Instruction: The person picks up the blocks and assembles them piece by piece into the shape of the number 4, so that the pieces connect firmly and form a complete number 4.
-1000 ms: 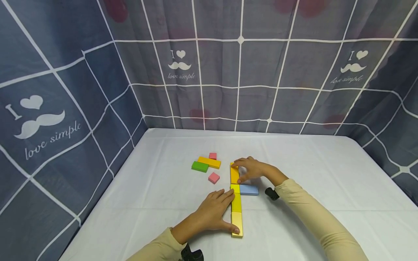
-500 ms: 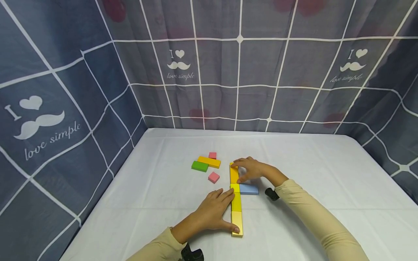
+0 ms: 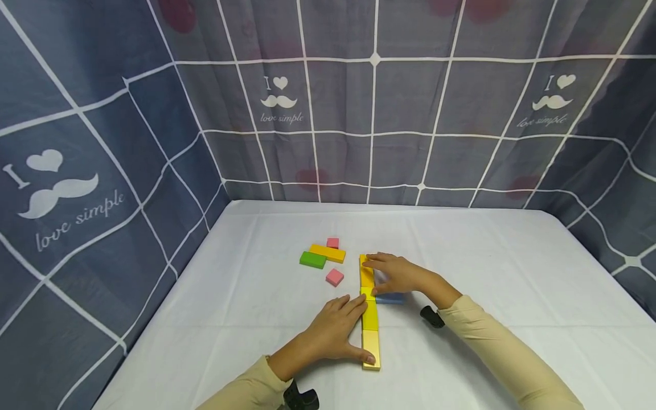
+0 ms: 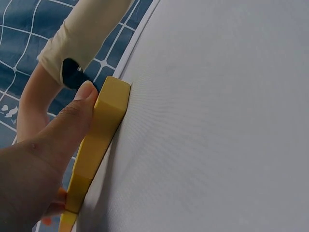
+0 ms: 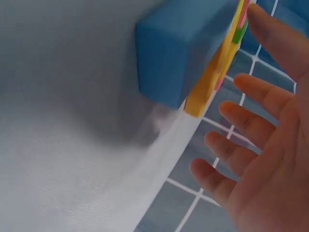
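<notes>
Several yellow blocks stand end to end in a straight row, among them a near block (image 3: 371,345), a middle block (image 3: 369,316) and a far orange-yellow block (image 3: 366,278). My left hand (image 3: 330,333) lies along the row's left side, thumb on the near block, fingertips at a small yellow square (image 3: 367,292). In the left wrist view that thumb presses the end of the row (image 4: 104,130). My right hand (image 3: 402,275) reaches over a blue block (image 5: 161,63), its fingers extended and spread, fingertips at the far block. The blue block, partly hidden, sticks out rightward from the row.
Left of the row's far end lie a green block (image 3: 312,259), an orange-yellow block (image 3: 329,253) and two pink blocks, one nearer (image 3: 335,278), one farther (image 3: 333,242). A white cloth (image 3: 246,319) covers the table. Grid-patterned curtains (image 3: 338,102) surround it.
My right hand has shifted slightly toward me and to the right, with its fingers lower along the far block, and covers more of the blue block. The left hand stays in place.
</notes>
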Motion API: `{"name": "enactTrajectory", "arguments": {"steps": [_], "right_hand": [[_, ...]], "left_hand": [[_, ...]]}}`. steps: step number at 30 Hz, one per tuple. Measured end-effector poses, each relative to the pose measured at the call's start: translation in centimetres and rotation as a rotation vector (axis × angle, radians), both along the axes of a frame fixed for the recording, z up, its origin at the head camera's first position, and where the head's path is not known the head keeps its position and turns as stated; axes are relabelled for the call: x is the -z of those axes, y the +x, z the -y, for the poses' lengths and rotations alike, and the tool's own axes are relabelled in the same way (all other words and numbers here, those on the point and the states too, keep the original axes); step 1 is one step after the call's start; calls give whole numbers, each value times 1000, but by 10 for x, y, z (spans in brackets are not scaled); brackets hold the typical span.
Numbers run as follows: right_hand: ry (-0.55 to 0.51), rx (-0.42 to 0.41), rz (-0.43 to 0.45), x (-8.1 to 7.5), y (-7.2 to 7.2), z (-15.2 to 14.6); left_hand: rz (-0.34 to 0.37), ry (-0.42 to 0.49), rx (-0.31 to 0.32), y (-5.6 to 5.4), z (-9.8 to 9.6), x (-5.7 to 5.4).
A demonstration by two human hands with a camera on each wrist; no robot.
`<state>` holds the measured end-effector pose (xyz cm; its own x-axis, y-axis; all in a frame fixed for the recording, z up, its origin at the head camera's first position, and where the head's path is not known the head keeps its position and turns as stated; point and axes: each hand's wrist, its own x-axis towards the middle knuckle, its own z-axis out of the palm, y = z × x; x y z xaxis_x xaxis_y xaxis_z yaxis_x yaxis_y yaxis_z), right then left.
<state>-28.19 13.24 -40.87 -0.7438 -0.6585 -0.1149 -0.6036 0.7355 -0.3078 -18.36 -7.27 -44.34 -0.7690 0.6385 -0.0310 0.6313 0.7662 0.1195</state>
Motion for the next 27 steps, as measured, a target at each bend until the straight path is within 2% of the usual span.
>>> {"name": "enactTrajectory", "arguments": {"steps": [7, 12, 21, 27], "right_hand": [[-1, -25, 12, 3, 28, 0], [-4, -27, 3, 8, 41, 0], [12, -34, -15, 11, 49, 2], [41, -25, 12, 10, 53, 4]], "left_hand": [[10, 10, 3, -1, 0, 1], [-2, 15, 11, -1, 0, 2], [-44, -2, 13, -1, 1, 0], [-19, 8, 5, 0, 0, -1]]}}
